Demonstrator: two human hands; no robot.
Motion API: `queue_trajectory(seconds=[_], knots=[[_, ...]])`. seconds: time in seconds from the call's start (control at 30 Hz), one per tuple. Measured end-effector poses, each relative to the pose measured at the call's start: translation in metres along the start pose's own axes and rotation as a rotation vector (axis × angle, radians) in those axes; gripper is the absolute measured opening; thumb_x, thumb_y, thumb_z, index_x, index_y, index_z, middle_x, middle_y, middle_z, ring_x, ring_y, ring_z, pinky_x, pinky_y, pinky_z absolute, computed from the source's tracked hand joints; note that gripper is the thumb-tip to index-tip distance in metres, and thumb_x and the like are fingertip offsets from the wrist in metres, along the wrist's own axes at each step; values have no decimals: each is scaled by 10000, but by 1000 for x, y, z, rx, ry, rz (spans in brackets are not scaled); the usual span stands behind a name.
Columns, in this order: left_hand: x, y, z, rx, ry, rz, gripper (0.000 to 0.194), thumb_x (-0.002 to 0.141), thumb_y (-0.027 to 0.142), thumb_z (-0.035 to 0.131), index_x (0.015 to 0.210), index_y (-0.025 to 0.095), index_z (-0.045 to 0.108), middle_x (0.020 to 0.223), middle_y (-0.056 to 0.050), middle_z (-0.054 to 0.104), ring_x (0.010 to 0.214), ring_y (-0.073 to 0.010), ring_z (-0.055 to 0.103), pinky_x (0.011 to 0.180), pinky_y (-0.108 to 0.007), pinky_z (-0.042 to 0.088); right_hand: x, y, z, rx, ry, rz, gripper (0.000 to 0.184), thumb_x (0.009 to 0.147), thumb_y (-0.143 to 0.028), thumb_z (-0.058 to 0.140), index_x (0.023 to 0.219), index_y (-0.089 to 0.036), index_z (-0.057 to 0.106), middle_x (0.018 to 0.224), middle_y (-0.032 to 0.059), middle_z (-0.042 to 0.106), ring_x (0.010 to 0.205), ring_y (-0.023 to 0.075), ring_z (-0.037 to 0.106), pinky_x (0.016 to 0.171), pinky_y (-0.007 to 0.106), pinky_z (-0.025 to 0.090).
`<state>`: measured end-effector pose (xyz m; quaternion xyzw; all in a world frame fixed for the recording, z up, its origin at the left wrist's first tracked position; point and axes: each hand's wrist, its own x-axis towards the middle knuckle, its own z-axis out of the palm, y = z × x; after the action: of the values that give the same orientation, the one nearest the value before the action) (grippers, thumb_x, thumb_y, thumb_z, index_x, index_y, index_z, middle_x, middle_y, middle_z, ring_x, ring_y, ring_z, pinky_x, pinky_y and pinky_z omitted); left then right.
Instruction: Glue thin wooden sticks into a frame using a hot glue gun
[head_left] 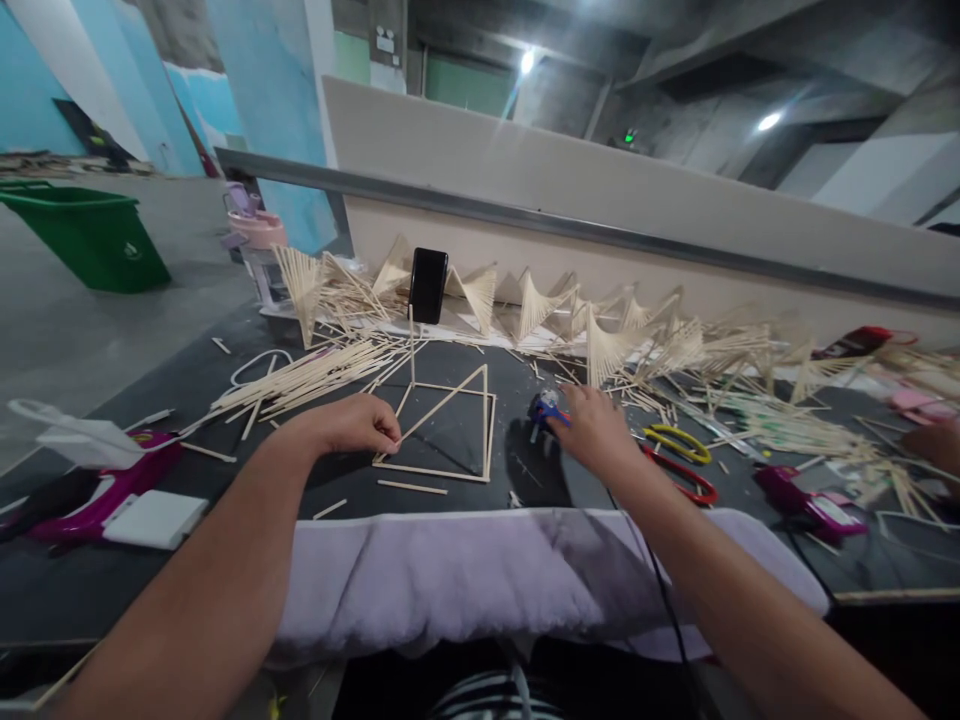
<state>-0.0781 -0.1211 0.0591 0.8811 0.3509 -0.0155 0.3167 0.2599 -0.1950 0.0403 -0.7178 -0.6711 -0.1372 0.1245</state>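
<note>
My left hand [371,428] is pinched on the lower end of a thin wooden stick [446,403], which slants up to the top of an upright at the right. Below it lies a square frame [431,472] of wooden sticks on the dark table. Another upright stick [412,345] rises from the frame's far left corner. My right hand [596,428] is closed round a blue glue gun [551,410] to the right of the frame; the palm hides part of it. A black cable [660,585] trails from under that wrist.
Loose sticks [322,380] lie at the left, and fanned stick models [540,305] line the back near a phone [428,285]. Red scissors [686,480], purple devices [814,500] and a lilac cloth [450,580] are nearby. Another person's hand [934,445] shows far right.
</note>
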Motion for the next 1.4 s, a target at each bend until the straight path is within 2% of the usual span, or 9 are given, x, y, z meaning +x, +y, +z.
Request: queue_trajectory(seconds=[0.07, 0.13, 0.27, 0.57, 0.77, 1.0, 1.1, 1.2, 1.4], knots=[[0, 1, 0, -2, 0, -7, 228, 657, 345, 563, 723, 159, 678, 785, -2, 652, 699, -123, 554, 657, -177, 378, -18, -29, -5, 222, -66, -290, 378, 765, -341, 535, 1103, -175, 506, 1061, 109, 542, 1005, 217, 479, 844, 345, 368], [-1, 2, 0, -6, 3, 0, 228, 660, 342, 562, 730, 160, 679, 791, -3, 651, 702, -122, 555, 659, -176, 377, -33, -53, -3, 372, -165, -438, 401, 747, -376, 568, 1093, -184, 510, 1057, 92, 534, 960, 195, 493, 809, 321, 389], [-2, 2, 0, -17, 11, 10, 235, 668, 345, 560, 741, 154, 675, 800, -10, 648, 707, -126, 555, 653, -180, 374, -38, -72, 8, 367, -210, -426, 349, 726, -336, 610, 1027, -180, 527, 996, 78, 540, 935, 191, 493, 754, 303, 377], [6, 9, 9, -15, 78, 25, 259, 689, 362, 541, 726, 134, 658, 726, -7, 628, 681, -122, 534, 614, -189, 357, 14, -49, 23, 253, -222, -438, 155, 777, -232, 544, 916, -179, 586, 912, 65, 553, 922, 174, 490, 778, 292, 341], [9, 10, 12, -46, 62, 23, 241, 687, 346, 553, 726, 130, 654, 718, -12, 623, 681, -128, 538, 604, -199, 363, 16, -57, 28, 565, -87, -345, 307, 699, -111, 514, 1003, -132, 552, 939, 75, 535, 804, 139, 497, 753, 250, 391], [9, 13, 10, -64, 38, 19, 235, 691, 346, 551, 708, 127, 635, 722, -10, 608, 677, -122, 534, 612, -196, 371, 18, -91, 19, 1013, -65, -72, 311, 772, -316, 465, 1049, -177, 497, 872, 23, 560, 631, 111, 477, 638, 261, 404], [8, 15, 9, -63, 16, 27, 239, 689, 354, 554, 697, 129, 634, 741, -13, 608, 689, -124, 533, 638, -201, 379, 12, -102, 23, 1042, 124, 16, 322, 776, -279, 457, 1081, -173, 448, 951, 56, 530, 664, 121, 470, 661, 280, 408], [7, 15, 9, -80, 4, 33, 236, 678, 354, 567, 696, 128, 630, 756, -18, 605, 700, -126, 535, 646, -201, 385, -2, -106, 21, 987, 319, -46, 278, 776, -241, 458, 1044, -178, 420, 1038, 89, 460, 659, 117, 442, 672, 291, 414], [7, 13, 9, -52, -16, 64, 211, 681, 330, 568, 700, 130, 636, 746, -9, 598, 694, -120, 534, 648, -194, 380, -14, -107, 8, 927, 356, -128, 339, 780, -198, 447, 1104, -181, 351, 1119, 114, 391, 617, 101, 420, 668, 291, 438]])
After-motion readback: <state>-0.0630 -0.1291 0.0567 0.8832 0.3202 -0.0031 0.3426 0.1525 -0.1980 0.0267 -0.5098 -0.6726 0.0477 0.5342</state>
